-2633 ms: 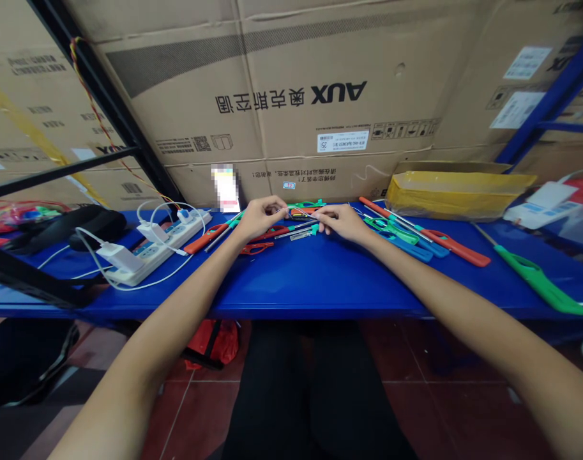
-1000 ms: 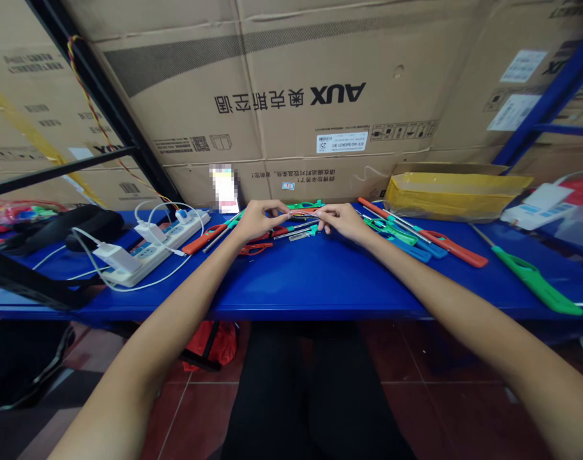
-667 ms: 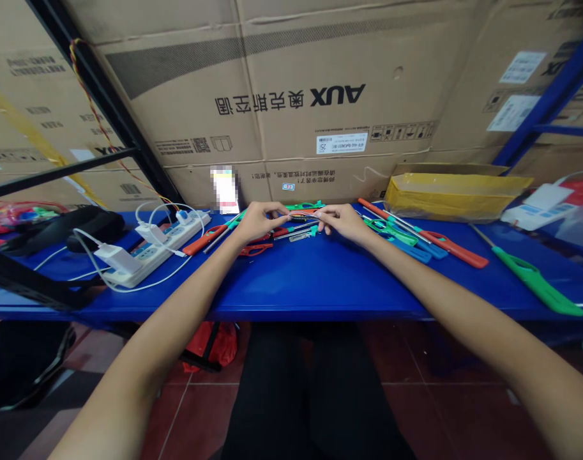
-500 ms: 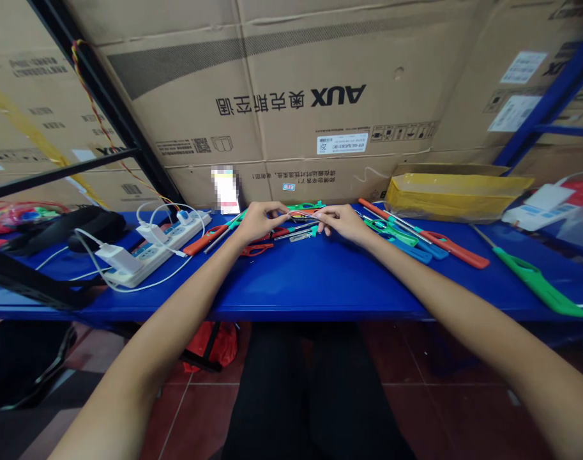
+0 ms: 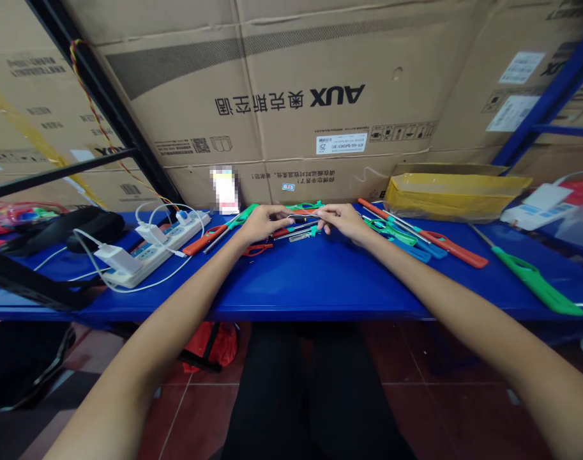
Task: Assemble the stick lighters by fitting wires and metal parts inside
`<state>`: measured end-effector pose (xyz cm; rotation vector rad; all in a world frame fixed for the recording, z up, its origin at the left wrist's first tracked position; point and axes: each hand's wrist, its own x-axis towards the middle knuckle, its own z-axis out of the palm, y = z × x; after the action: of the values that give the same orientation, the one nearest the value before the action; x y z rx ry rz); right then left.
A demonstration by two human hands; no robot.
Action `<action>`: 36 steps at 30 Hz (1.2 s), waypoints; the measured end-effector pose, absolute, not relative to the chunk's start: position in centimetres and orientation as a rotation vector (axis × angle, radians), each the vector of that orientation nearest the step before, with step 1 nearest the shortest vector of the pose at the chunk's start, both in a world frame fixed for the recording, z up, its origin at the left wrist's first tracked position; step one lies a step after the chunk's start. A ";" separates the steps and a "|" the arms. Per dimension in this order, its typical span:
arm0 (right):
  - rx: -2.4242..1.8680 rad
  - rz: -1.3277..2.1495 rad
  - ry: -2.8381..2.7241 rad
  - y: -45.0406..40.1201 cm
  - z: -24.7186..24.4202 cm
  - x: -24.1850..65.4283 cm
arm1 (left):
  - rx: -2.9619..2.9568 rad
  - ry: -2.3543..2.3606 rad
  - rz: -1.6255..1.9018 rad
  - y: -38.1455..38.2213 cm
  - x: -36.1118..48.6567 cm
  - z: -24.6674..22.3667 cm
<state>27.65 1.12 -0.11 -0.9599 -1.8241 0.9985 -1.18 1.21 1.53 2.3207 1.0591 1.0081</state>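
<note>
Thin wire (image 5: 298, 215) strung between two pinches, left of the yellow box (image 5: 456, 197)

Left hand (image 5: 267, 222): thumb and fingertips pinched on the wire. Right hand (image 5: 343, 221): likewise, pinching it at the other side. The wire spanned the gap between them, left of the yellow box; its finer detail was too small to read. Just beneath, also left of the box, lay a clear piece (image 5: 299, 237) with a teal end and, by the left hand, a red lighter part (image 5: 257, 249). In front of the box: an orange lighter (image 5: 456, 250) beside blue handles (image 5: 416, 251). In front and to its right: a green lighter (image 5: 535, 278). Well to its left: a phone (image 5: 227, 193), screen blurred, then a white power strip (image 5: 159, 250) with chargers plugged in. Behind it stood a large AUX carton (image 5: 291, 140).
</note>
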 end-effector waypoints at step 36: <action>-1.000 1.026 -1.841 2.3 -0.9 28.1 | 2.438 1.440 1.036 3.9 -4.1 0.6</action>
<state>28.12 2.26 -0.86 -1.0004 -1.8414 1.0257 -4.06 3.87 0.59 2.4385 1.4403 1.0361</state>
